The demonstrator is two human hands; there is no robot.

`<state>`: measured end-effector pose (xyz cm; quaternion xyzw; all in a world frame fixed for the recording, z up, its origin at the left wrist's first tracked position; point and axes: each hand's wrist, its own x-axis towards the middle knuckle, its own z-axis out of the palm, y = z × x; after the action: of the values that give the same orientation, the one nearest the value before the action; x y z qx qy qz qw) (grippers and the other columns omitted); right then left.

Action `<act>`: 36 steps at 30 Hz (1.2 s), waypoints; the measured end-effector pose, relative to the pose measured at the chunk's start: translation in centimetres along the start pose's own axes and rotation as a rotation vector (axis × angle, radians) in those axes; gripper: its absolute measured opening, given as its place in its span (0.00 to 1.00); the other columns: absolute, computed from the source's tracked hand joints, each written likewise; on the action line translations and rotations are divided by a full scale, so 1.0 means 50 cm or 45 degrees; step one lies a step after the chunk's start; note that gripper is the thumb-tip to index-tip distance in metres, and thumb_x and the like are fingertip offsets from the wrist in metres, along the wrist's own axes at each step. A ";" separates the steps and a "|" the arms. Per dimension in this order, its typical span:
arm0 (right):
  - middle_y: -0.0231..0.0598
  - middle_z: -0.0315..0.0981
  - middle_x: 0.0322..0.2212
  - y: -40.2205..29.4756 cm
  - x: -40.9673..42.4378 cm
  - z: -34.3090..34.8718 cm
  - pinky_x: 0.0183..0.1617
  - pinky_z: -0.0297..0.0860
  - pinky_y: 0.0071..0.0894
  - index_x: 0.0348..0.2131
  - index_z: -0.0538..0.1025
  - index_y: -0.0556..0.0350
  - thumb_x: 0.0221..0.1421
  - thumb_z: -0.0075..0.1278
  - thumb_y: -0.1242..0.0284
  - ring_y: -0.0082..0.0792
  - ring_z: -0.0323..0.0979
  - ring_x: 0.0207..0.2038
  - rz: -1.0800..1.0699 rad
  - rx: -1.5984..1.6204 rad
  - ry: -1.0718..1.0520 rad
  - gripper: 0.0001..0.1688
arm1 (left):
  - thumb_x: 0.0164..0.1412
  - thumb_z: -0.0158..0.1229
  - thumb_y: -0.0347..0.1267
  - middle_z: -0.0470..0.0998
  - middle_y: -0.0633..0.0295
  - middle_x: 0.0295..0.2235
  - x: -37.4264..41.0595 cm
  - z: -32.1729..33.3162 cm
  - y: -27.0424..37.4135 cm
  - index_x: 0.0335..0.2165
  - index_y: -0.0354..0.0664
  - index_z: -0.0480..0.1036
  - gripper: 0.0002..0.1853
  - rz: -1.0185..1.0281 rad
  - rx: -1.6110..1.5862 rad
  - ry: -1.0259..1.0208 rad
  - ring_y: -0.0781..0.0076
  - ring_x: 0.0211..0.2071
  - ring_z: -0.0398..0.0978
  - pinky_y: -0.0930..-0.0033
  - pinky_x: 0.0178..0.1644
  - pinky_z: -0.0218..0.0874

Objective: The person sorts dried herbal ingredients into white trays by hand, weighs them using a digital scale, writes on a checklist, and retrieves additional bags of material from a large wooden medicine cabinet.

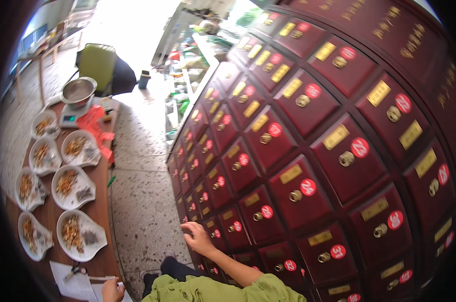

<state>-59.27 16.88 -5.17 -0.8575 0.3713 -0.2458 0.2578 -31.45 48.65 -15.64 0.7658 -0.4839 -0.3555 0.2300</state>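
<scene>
My right hand [197,238] hovers by the lower drawers of a dark red wooden medicine cabinet [250,158], fingers curled and apart, with nothing seen in it. My left hand [113,290] is at the near end of a brown table [99,196], over papers [67,285], beside a thin white stick-like object [102,278]; whether it grips this is unclear. Scissors [75,271] lie on the papers. Several white scoop-shaped trays [96,222] stand in two rows, holding dried yellow-brown pieces [72,233] and dark grey material [89,238].
A metal bowl [78,90] sits on a digital scale [68,119] near red plastic bags [96,124]. Beyond are a green-backed chair [96,64], a dark bin [144,79] and shelves of bagged goods [186,75]. A speckled floor aisle [141,196] runs between table and cabinet.
</scene>
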 end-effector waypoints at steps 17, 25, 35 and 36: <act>0.40 0.70 0.39 -0.122 -0.376 -0.431 0.37 0.66 0.21 0.35 0.73 0.60 0.45 0.48 0.81 0.26 0.69 0.35 0.291 -0.058 0.901 0.13 | 0.51 0.58 0.30 0.70 0.55 0.39 0.283 -0.066 1.176 0.46 0.38 0.64 0.23 1.766 -0.394 -0.094 0.62 0.41 0.72 0.65 0.44 0.64; 0.43 0.71 0.36 -0.155 -0.407 -0.466 0.38 0.68 0.25 0.32 0.74 0.60 0.47 0.50 0.79 0.30 0.70 0.34 0.196 -0.099 1.001 0.08 | 0.47 0.59 0.32 0.66 0.58 0.34 0.339 -0.096 1.435 0.34 0.41 0.64 0.15 2.391 -0.045 0.790 0.59 0.33 0.69 0.63 0.35 0.64; 0.44 0.71 0.35 -0.144 -0.409 -0.510 0.36 0.69 0.22 0.28 0.74 0.63 0.47 0.46 0.84 0.30 0.72 0.33 0.214 -0.217 1.063 0.06 | 0.44 0.48 0.33 0.67 0.58 0.26 0.274 -0.170 1.451 0.20 0.38 0.69 0.08 2.314 0.350 0.378 0.57 0.28 0.70 0.56 0.30 0.63; 0.44 0.70 0.36 -0.136 -0.402 -0.514 0.34 0.70 0.20 0.29 0.74 0.64 0.47 0.46 0.84 0.28 0.72 0.33 0.146 -0.181 1.070 0.06 | 0.44 0.48 0.33 0.68 0.58 0.25 0.266 -0.180 1.457 0.19 0.38 0.70 0.09 2.219 0.390 0.302 0.58 0.28 0.70 0.57 0.30 0.62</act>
<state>-83.70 29.57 13.62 -0.6765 0.5070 -0.5329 0.0376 -62.92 5.64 36.60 0.1801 -0.9094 0.0957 0.3624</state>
